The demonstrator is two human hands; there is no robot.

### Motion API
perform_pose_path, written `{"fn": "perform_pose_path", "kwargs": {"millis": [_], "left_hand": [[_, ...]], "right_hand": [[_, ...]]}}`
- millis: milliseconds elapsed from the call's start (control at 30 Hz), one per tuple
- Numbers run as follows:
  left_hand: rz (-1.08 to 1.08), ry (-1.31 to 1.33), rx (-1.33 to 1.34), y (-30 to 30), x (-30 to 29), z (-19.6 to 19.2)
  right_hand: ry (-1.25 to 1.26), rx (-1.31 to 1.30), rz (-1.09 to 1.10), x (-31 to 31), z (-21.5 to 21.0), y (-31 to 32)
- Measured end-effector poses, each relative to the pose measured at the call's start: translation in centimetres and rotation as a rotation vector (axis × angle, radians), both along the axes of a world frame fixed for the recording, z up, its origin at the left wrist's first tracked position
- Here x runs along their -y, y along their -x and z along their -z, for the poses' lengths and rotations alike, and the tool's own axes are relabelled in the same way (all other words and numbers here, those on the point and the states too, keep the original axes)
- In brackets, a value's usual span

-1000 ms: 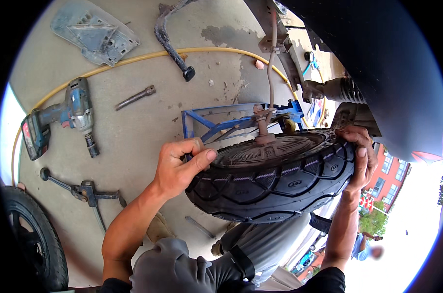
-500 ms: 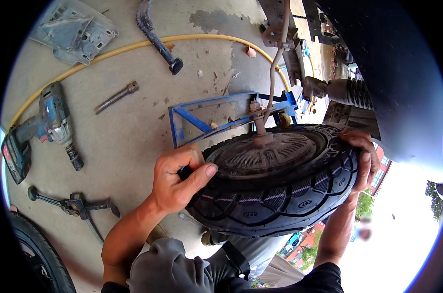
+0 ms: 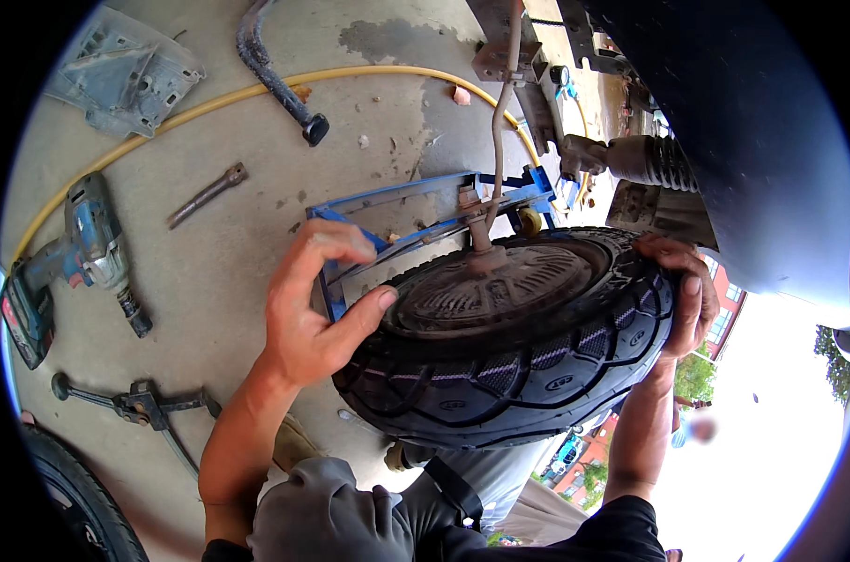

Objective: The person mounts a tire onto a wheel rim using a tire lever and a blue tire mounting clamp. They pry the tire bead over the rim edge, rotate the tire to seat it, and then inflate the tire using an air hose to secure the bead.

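A motor wheel with a black treaded tyre [image 3: 500, 393] is tilted in front of me. Its rusty brown hub [image 3: 500, 295] faces up and away, with an axle [image 3: 475, 229] and a cable [image 3: 500, 122] rising from it. My right hand [image 3: 683, 290] grips the tyre's right side, fingers over the upper edge and thumb on the tread. At the left edge my left hand [image 3: 313, 309] is open, fingers raised and spread; its thumb tip is at the tyre's sidewall. Behind the wheel lies a blue metal frame [image 3: 406, 192].
On the concrete floor at left are a cordless impact wrench [image 3: 92, 244], a socket bar [image 3: 208, 195], a black lever tool [image 3: 144, 403] and another tyre [image 3: 74, 496]. A yellow hose [image 3: 350, 73] curves behind. Vehicle bodywork [image 3: 744, 169] and a shock absorber [image 3: 645, 159] hang at right.
My left hand has opened, its fingers lifting off the tyre and moving left. The wheel has shifted slightly left in view, with my right hand still on it.
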State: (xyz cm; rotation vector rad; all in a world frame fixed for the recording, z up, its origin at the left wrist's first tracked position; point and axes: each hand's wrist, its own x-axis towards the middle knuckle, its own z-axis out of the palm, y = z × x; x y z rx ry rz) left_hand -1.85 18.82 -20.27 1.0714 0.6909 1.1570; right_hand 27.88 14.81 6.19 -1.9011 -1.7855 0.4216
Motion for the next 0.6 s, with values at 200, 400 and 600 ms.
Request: {"fn": "perform_pose_path", "kwargs": {"millis": [200, 400, 600], "left_hand": [[0.228, -0.048, -0.154, -3.9, -2.9, 0.9], [0.285, -0.2, -0.243, -5.0, -3.2, 1.6], [0.241, -0.168, -0.236, -5.0, -2.9, 1.3]], "right_hand": [[-0.071, 0.01, 0.032, 0.0, 0.5, 1.0], [-0.327, 0.582, 0.103, 4.3, 0.1, 3.6], [0.576, 0.22, 0.799, 18.1, 0.6, 7.6]]}}
